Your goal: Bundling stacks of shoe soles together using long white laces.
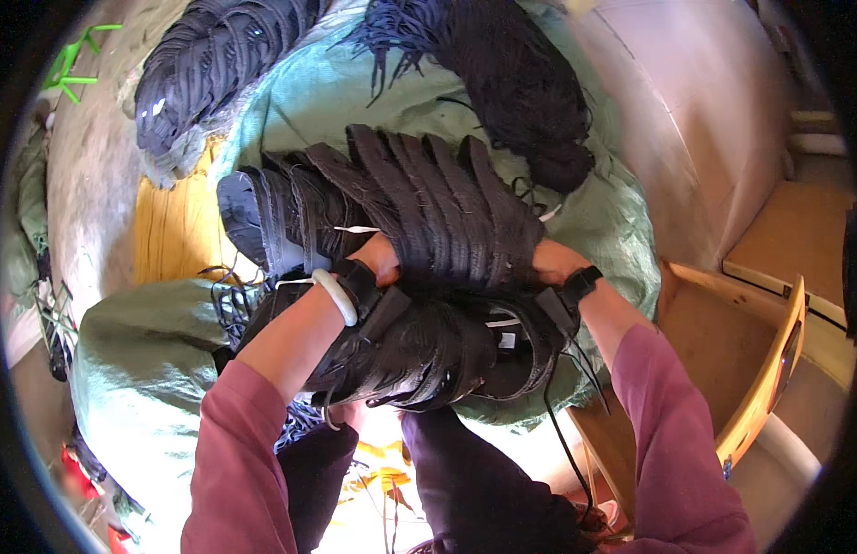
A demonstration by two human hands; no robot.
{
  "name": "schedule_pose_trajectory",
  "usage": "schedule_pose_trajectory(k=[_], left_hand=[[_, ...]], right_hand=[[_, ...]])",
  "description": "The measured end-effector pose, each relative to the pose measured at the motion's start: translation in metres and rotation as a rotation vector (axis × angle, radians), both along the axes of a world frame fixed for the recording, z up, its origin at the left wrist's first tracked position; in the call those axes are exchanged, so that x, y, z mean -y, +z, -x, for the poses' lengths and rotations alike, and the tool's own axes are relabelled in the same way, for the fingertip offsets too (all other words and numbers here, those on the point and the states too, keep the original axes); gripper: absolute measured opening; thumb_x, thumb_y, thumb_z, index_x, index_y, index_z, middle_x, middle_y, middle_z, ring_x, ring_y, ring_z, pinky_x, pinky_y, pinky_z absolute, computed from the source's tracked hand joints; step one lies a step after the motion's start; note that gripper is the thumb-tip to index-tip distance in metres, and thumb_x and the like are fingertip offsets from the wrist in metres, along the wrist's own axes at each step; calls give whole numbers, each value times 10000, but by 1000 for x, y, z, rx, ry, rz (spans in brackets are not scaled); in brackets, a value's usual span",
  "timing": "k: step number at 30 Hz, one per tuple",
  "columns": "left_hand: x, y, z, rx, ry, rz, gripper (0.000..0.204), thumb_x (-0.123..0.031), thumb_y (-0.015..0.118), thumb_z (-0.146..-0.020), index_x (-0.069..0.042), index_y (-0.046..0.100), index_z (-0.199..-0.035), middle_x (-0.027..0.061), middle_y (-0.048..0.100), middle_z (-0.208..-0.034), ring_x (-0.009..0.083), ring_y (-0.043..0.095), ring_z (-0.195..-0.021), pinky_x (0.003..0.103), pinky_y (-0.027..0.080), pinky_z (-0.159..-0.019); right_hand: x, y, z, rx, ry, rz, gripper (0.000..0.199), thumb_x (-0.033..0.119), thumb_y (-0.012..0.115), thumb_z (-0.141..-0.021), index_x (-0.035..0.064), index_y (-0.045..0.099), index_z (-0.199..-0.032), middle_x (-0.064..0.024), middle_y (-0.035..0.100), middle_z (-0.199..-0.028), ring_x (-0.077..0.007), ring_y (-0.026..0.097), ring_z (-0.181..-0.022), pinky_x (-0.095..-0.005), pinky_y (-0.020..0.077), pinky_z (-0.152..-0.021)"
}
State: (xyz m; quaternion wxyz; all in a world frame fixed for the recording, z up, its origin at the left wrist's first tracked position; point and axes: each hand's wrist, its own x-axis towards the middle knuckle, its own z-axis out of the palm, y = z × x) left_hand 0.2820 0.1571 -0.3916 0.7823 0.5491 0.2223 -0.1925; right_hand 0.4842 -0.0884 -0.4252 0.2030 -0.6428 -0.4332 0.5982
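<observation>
A row of black fabric shoe uppers [447, 198], nested into one another, is between my two hands. My left hand [380, 258] presses in at the left end of this bunch, its fingers hidden among the dark pieces. At the opposite end, my right hand [553, 261] grips the edge, with its fingertips tucked out of sight. More black uppers [244, 217] lean against the bunch on the left. Nearer to me, another group of black uppers [419, 355] lies below my wrists, close to my lap. A white strip [357, 229] pokes out beside my left hand.
A green woven sheet [308, 111] lies under the uppers. Bundles of dark uppers [230, 65] and black pieces with laces [521, 83] rest at the far side. An open wooden drawer [724, 342] juts out on the right. A green stool [77, 65] stands far left.
</observation>
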Motion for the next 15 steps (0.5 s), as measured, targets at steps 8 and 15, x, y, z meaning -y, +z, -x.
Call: schedule_pose_trajectory(k=[8,15], left_hand=[[-3,63,-1,56,23,-66,431,-25,550,-904,-74,524,-1331,116,508,-1385,223,482,-1274,362,350,-1098],[-15,65,51,190,247,-945,144,-45,554,-843,-23,612,-974,11,556,-716,98,494,-660,272,406,-583]], right_hand=[[39,-15,-26,-23,-89,-317,445,33,559,-831,25,545,-1276,-167,549,-1311,-355,521,-1171,-391,404,-1032],[-2,96,-1,955,-386,-299,146,107,568,-895,27,626,-1003,-127,619,-901,-329,601,-852,-404,480,-745]])
